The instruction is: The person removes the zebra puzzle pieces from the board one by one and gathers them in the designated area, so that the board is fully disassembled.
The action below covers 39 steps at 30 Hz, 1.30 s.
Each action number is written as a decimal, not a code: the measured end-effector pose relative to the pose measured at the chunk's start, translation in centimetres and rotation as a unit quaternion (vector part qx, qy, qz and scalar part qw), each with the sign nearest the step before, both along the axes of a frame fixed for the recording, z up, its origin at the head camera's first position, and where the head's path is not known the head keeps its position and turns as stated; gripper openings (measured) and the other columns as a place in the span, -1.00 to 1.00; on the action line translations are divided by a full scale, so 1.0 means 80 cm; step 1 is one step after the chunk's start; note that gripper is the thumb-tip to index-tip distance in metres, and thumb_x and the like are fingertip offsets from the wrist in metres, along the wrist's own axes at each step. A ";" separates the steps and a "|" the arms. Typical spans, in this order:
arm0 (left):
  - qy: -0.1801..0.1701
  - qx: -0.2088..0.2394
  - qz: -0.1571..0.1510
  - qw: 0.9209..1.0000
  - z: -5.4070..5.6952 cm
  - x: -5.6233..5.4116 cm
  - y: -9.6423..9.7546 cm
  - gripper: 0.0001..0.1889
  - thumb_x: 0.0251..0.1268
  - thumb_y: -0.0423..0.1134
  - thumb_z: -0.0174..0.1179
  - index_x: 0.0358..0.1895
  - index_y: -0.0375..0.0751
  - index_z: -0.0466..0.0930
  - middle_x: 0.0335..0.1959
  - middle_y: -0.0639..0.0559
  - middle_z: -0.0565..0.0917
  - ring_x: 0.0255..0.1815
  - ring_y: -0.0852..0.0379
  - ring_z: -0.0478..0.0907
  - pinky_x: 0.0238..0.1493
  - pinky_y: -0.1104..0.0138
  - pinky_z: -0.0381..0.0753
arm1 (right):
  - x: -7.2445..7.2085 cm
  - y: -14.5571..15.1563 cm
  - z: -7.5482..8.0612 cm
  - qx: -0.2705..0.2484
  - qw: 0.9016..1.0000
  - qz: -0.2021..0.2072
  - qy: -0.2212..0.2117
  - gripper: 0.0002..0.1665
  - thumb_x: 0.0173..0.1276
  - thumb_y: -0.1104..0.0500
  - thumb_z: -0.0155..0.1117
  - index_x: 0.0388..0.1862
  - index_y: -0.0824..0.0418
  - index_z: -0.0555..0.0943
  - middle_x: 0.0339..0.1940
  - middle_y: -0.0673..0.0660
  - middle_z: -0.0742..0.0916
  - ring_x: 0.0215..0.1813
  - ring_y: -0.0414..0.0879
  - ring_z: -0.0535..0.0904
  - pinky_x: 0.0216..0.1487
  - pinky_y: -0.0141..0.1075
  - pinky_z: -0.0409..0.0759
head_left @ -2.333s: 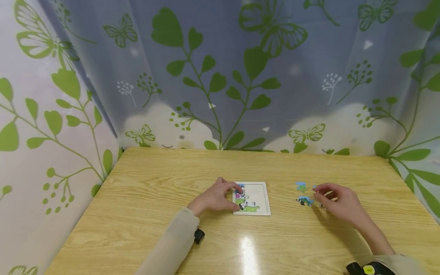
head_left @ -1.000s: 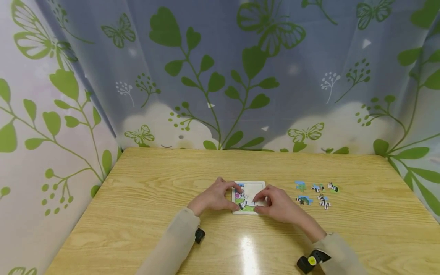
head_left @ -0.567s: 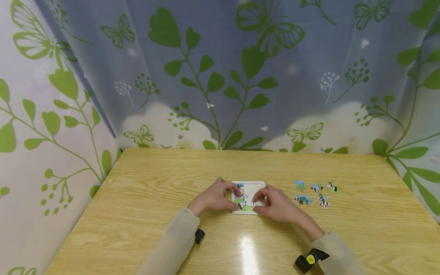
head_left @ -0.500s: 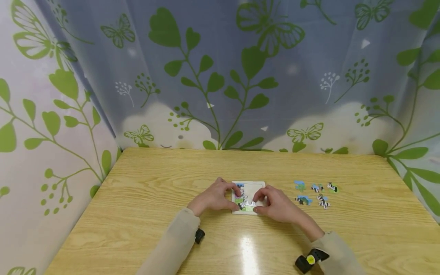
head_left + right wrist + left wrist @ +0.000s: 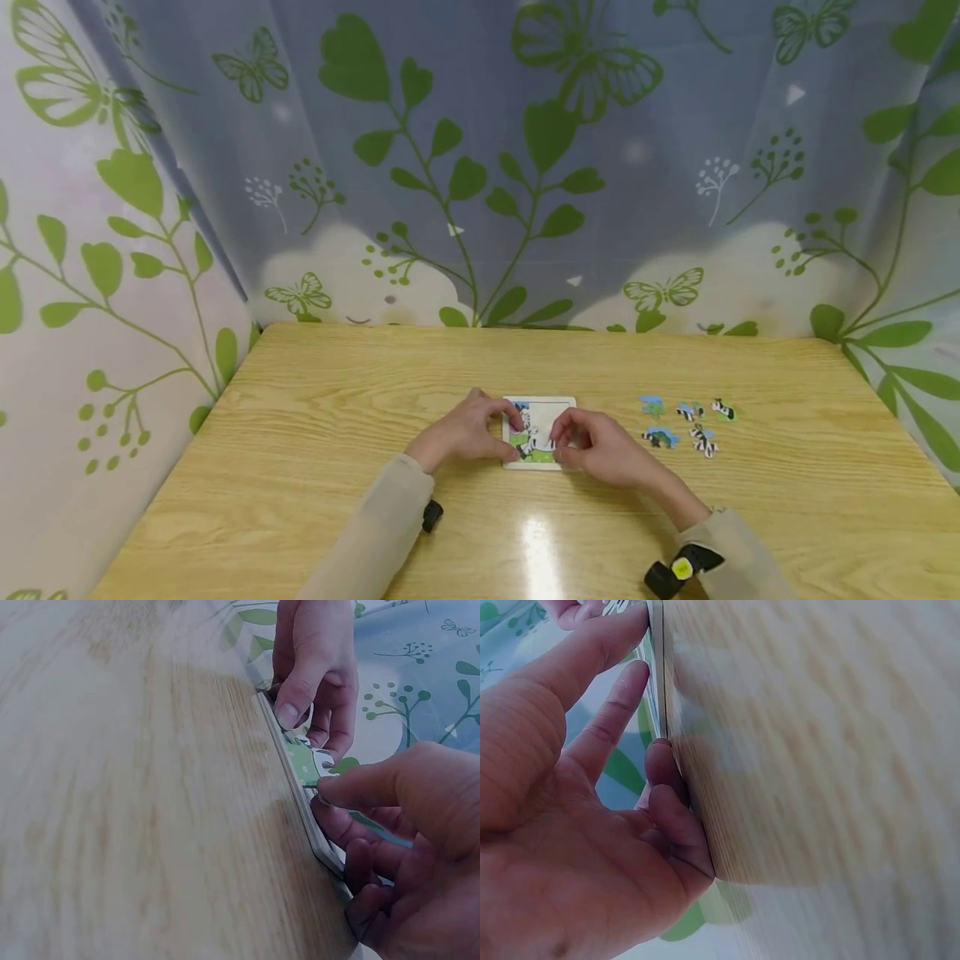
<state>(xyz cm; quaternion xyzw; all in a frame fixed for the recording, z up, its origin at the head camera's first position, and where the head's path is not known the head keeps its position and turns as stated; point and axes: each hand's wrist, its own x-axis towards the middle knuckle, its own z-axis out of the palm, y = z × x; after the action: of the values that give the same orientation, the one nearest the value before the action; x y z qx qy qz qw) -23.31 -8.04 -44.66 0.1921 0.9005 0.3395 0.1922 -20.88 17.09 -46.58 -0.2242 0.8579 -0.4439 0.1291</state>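
Observation:
A small square jigsaw tray (image 5: 550,413) with a white border lies on the table, pieces filling its left side and bottom. My left hand (image 5: 468,429) rests on the tray's left part, thumb and index finger spread and pressing from above. In the left wrist view those two fingers look nearly straight, with the others bent beside the tray. At the tray's lower right, my right hand (image 5: 600,448) pinches a green-and-white jigsaw piece (image 5: 302,763) between thumb and index finger. Its fingertips hide part of that piece in the head view.
Several loose jigsaw pieces lie right of the tray: a blue-green one (image 5: 652,407), a blue one with dark shapes (image 5: 661,437), a black-and-white one (image 5: 703,442) and others. The wooden table (image 5: 360,358) meets a leaf-patterned curtain (image 5: 480,167) behind.
My right hand has come left from the loose pieces to the tray. There the pinched piece tilted up briefly and now lies flatter. The left hand has stayed in place.

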 end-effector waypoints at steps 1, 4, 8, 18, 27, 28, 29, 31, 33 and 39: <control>0.000 -0.001 0.000 1.000 0.000 0.000 0.000 -0.74 0.13 -0.15 0.53 -0.15 0.14 0.67 0.03 -0.04 0.42 0.07 0.05 0.34 0.10 0.11 0.40 | 0.000 0.000 0.000 -0.006 1.000 -0.001 -0.006 -0.86 0.35 0.30 0.34 -0.14 0.19 0.61 -0.29 0.08 0.69 -0.36 -0.17 0.46 -0.31 -0.40 0.40; -0.002 -0.001 -0.002 1.000 0.000 0.001 -0.001 -0.74 0.13 -0.15 0.52 -0.15 0.14 0.66 0.04 -0.04 0.42 0.07 0.04 0.34 0.09 0.10 0.40 | 0.000 0.002 0.001 -0.023 0.999 -0.009 -0.025 -0.86 0.35 0.31 0.32 -0.12 0.22 0.62 -0.28 0.11 0.70 -0.30 -0.15 0.50 -0.28 -0.40 0.42; -0.005 0.000 -0.002 1.000 -0.001 0.001 -0.001 -0.74 0.14 -0.14 0.51 -0.14 0.15 0.66 0.05 -0.05 0.42 0.08 0.04 0.34 0.10 0.09 0.40 | -0.001 0.010 0.000 -0.038 0.998 -0.021 -0.033 -0.84 0.40 0.29 0.31 -0.07 0.26 0.62 -0.24 0.15 0.71 -0.27 -0.15 0.53 -0.26 -0.40 0.46; -0.005 0.002 -0.011 1.000 -0.002 0.002 0.000 -0.75 0.16 -0.14 0.51 -0.13 0.16 0.66 0.07 -0.04 0.41 0.09 0.04 0.35 0.07 0.09 0.40 | 0.003 0.050 0.009 -0.064 0.995 -0.069 -0.044 -0.75 0.47 0.19 0.31 0.04 0.27 0.61 -0.16 0.20 0.72 -0.22 -0.12 0.63 -0.26 -0.32 0.58; -0.007 0.004 -0.009 1.000 -0.001 0.001 -0.002 -0.75 0.17 -0.14 0.50 -0.13 0.16 0.66 0.06 -0.04 0.41 0.07 0.04 0.33 0.06 0.10 0.38 | 0.014 0.099 0.024 -0.076 0.991 -0.111 -0.016 -0.73 0.47 0.18 0.32 0.06 0.30 0.62 -0.13 0.16 0.74 -0.21 -0.13 0.67 -0.27 -0.28 0.63; -0.007 0.005 -0.011 1.000 -0.001 0.001 -0.002 -0.75 0.18 -0.15 0.50 -0.13 0.15 0.66 0.06 -0.04 0.41 0.07 0.04 0.33 0.06 0.11 0.38 | 0.015 0.105 0.025 -0.073 0.991 -0.116 -0.011 -0.73 0.48 0.19 0.31 0.06 0.30 0.62 -0.13 0.12 0.75 -0.21 -0.14 0.67 -0.27 -0.28 0.63; -0.007 0.005 -0.011 1.000 -0.001 0.001 -0.002 -0.75 0.18 -0.14 0.50 -0.13 0.15 0.66 0.06 -0.04 0.41 0.07 0.04 0.33 0.06 0.11 0.38 | 0.016 0.110 0.026 -0.070 0.990 -0.120 -0.005 -0.73 0.48 0.19 0.31 0.06 0.30 0.63 -0.14 0.09 0.75 -0.21 -0.14 0.67 -0.26 -0.28 0.63; -0.006 0.005 -0.012 1.000 -0.001 0.001 -0.002 -0.75 0.18 -0.15 0.50 -0.13 0.15 0.66 0.06 -0.04 0.41 0.07 0.05 0.33 0.06 0.11 0.38 | 0.018 0.120 0.027 -0.062 0.989 -0.133 0.003 -0.73 0.49 0.17 0.30 0.07 0.29 0.63 -0.15 0.02 0.76 -0.21 -0.16 0.68 -0.25 -0.29 0.64; -0.007 0.005 -0.010 1.000 -0.001 0.001 -0.002 -0.75 0.18 -0.15 0.50 -0.13 0.15 0.66 0.05 -0.03 0.40 0.07 0.05 0.32 0.06 0.11 0.37 | 0.021 0.130 0.027 -0.052 0.988 -0.145 0.008 -0.71 0.50 0.15 0.30 0.09 0.28 0.63 -0.16 -0.05 0.75 -0.20 -0.17 0.68 -0.24 -0.29 0.64; -0.009 0.003 -0.005 1.000 0.000 0.002 -0.002 -0.75 0.17 -0.15 0.50 -0.13 0.14 0.66 0.05 -0.04 0.40 0.06 0.04 0.31 0.08 0.10 0.37 | 0.027 0.160 0.027 -0.026 0.984 -0.178 0.021 -0.67 0.51 0.10 0.29 0.11 0.28 0.63 -0.18 -0.17 0.74 -0.21 -0.20 0.68 -0.26 -0.30 0.62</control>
<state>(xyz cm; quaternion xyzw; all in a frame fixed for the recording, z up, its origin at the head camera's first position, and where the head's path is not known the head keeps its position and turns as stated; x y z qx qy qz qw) -23.16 -8.19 -44.64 0.1938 0.8968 0.3428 0.2018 -18.73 29.92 -44.45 -0.0807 0.8745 -0.4776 0.0243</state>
